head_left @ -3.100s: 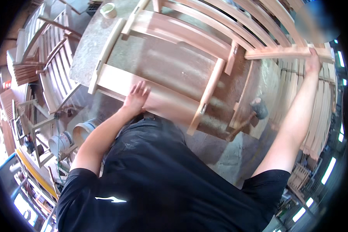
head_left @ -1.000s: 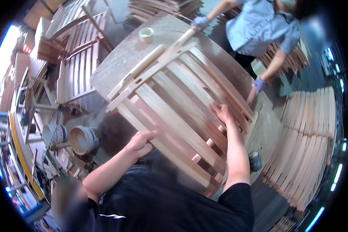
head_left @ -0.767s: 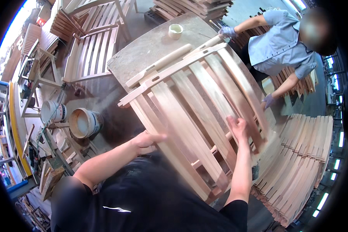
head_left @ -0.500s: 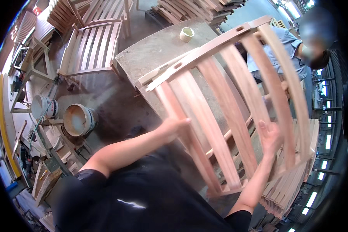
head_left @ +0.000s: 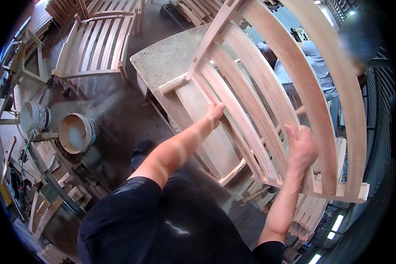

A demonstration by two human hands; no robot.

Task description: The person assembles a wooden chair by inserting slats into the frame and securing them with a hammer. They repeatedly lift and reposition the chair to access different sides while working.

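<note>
A slatted wooden panel with curved slats stands tilted in front of me, its right side raised toward me. My left hand is closed around a slat on its left side. Further right, my right hand grips a middle slat, the thumb lying up along the wood. Under the panel, a second wooden frame rests on the dusty worktable; the raised panel partly hides it.
Across the table is a person in a light blue shirt, partly behind the slats. A slatted wooden piece stands at the far left, with an open bucket and a second bucket nearer. Stacked wooden strips lie lower right.
The panel has tipped up, its right side rising toward me, and the frame beneath shows more. My left hand has moved up and forward; both hands still hold slats.
</note>
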